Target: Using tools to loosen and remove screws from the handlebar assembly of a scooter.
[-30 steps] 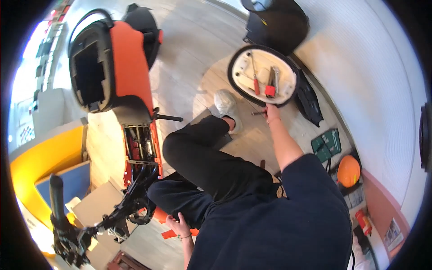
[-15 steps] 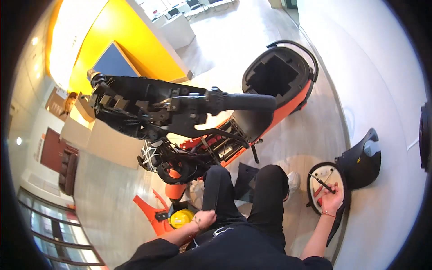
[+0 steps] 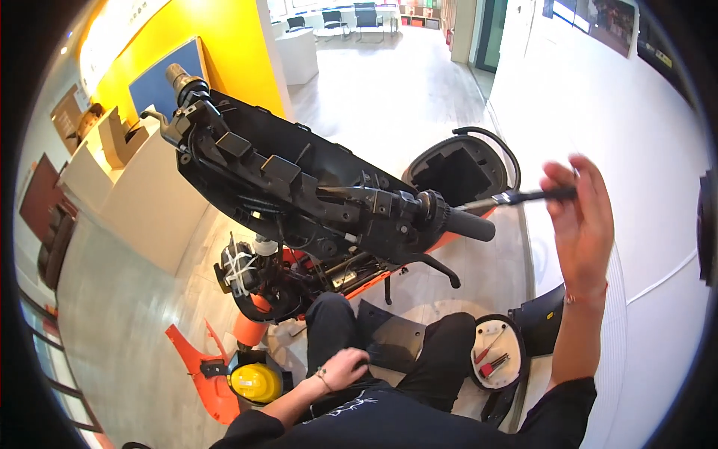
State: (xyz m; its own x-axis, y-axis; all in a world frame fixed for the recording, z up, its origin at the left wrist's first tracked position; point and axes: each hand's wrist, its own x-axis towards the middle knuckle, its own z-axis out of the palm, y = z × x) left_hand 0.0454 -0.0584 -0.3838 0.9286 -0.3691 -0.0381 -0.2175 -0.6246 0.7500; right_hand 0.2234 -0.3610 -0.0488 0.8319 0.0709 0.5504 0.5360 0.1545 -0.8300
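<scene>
Leftward beyond the right grip [image 3: 585,236] stand a yellow wall [image 3: 243,56], a blue board [image 3: 153,88] and chairs [image 3: 366,16], wall pictures [image 3: 598,26] hang beyond that grip, and a yellow helmet [image 3: 256,383] lies left of the left grip [image 3: 345,368]

Right hand [image 3: 582,228]: blurred at the fingers
Tool [image 3: 516,197]: tip indistinct (lost near the grip [image 3: 471,224])
Small tools [image 3: 488,370]: too small to identify
Poster [image 3: 598,26]: cut by top edge

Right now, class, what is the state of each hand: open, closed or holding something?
Left hand: curled closed, nothing visible in it.
Right hand: closed around a black-handled tool.
</scene>
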